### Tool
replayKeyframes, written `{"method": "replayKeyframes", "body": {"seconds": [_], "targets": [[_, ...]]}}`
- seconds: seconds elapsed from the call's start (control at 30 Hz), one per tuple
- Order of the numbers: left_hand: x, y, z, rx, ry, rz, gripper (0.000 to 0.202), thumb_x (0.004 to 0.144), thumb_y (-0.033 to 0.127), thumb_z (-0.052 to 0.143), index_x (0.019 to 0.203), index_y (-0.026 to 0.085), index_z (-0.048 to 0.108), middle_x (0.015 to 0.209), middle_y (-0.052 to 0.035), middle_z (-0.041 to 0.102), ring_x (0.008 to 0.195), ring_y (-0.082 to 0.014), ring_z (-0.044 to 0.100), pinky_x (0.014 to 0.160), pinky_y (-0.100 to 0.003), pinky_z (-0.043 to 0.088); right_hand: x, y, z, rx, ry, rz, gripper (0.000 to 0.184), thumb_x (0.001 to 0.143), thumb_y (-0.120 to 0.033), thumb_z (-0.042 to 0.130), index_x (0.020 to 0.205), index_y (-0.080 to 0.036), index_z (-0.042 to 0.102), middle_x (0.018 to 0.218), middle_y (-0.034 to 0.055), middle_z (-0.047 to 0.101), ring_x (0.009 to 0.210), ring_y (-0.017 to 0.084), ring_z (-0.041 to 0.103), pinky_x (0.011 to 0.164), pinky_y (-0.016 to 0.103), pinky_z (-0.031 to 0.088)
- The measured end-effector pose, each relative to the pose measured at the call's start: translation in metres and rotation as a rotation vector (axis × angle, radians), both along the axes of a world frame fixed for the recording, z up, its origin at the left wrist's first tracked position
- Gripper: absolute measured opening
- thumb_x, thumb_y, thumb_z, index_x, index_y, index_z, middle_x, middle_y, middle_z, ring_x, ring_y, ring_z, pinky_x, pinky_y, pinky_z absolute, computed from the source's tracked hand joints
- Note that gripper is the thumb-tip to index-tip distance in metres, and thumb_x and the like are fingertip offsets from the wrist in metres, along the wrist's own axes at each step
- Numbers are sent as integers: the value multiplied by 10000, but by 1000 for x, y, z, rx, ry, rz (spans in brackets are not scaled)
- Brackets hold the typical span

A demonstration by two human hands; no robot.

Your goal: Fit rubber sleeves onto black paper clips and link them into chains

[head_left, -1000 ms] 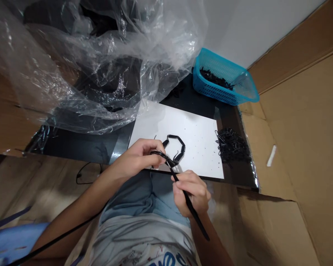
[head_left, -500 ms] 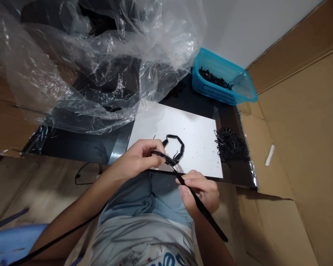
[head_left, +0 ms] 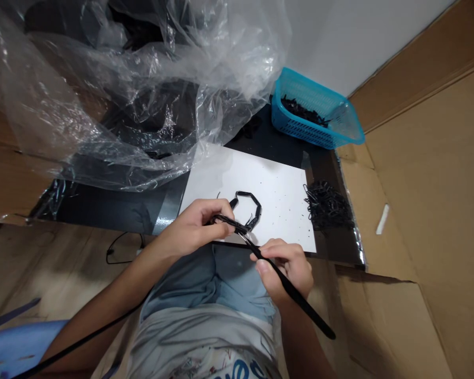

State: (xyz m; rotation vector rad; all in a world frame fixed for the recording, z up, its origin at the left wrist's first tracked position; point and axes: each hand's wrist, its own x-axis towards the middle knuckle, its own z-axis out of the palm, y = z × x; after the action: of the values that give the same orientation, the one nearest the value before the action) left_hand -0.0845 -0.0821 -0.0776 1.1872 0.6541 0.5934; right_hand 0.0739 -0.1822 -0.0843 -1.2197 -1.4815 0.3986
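My left hand [head_left: 197,227] pinches a black jointed strip [head_left: 254,199] between thumb and fingertips. The strip's long, glossy segments bend round into a loop over the white sheet [head_left: 288,202], and thin black ends stick out of it. In my right hand [head_left: 288,266], the fingers close on a slim black-handled tool [head_left: 292,289]. Its thin metal tip touches or nearly touches the strip just right of my left fingertips; the exact contact is too small to tell. The tool's rear end points down and right, past my wrist.
A blue basket [head_left: 316,134] of black pieces stands at the back right. Right of the sheet lies a heap of black clip-like loops [head_left: 327,205]. Crumpled clear plastic [head_left: 142,105] covers the back left. Cardboard [head_left: 430,184] walls the right side.
The rear end of the tool has swung slightly right and up as my right hand turned a little. My left hand keeps its pinch on the strip.
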Motion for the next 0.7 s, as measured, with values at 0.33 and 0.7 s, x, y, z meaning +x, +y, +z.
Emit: {"method": "replayKeyframes", "body": {"seconds": [0.33, 0.7], "targets": [[0, 1, 0, -65, -47, -15, 80, 707, 161, 616, 661, 129, 559, 558, 54, 464, 518, -61, 378, 473, -183, 252, 6, 5, -3, -191, 310, 137, 191, 733, -71, 518, 864, -210, 526, 676, -20, 606, 471, 87, 554, 386, 160, 435], [-1, 3, -1, -127, -80, -22, 83, 665, 188, 615, 662, 130, 556, 524, 54, 483, 488, -64, 384, 469, -192, 264, -10, 12, -7, -281, 881, 135, 95, 700, -118, 532, 710, -206, 500, 577, -34, 607, 407, 55, 439, 434, 153, 376]]}}
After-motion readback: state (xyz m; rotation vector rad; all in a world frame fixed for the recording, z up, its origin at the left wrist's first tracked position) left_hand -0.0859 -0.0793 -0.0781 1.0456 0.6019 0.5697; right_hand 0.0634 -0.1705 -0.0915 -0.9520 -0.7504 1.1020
